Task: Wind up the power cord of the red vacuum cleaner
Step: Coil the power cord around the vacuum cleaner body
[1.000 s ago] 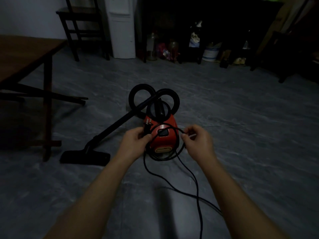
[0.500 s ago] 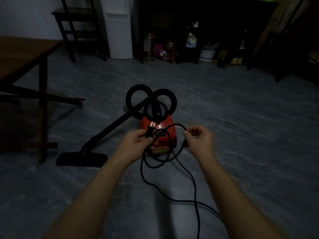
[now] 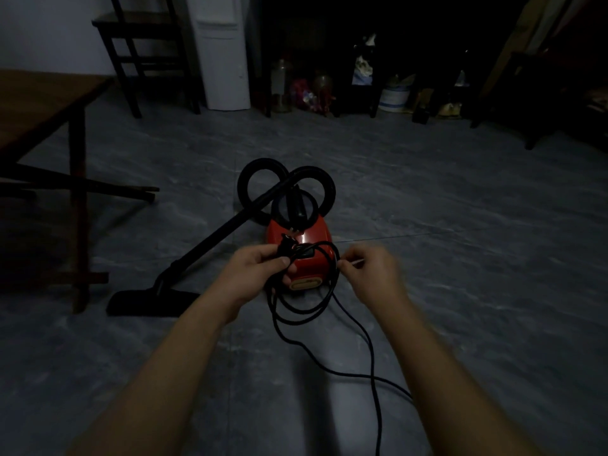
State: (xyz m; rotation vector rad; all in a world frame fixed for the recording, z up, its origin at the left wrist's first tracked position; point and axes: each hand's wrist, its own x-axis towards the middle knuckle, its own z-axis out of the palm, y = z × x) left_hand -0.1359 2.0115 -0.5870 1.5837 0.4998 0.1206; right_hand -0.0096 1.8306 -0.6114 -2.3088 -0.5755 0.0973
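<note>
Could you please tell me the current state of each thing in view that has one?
Black power cord: partly coiled, the rest trailing on the grey floor.
Black plug: unplugged, gripped along with the coils.
Red vacuum cleaner: standing on the floor, black hose looped behind.
Left hand: grips the coils and plug.
Right hand: blurred, seems to pinch the cord.

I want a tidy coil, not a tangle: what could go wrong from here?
The trailing black power cord crosses itself on the grey floor, so pulling it in may drag a kink into the coil. The left hand grips uneven loops beside the black plug; one could slip free.
</note>
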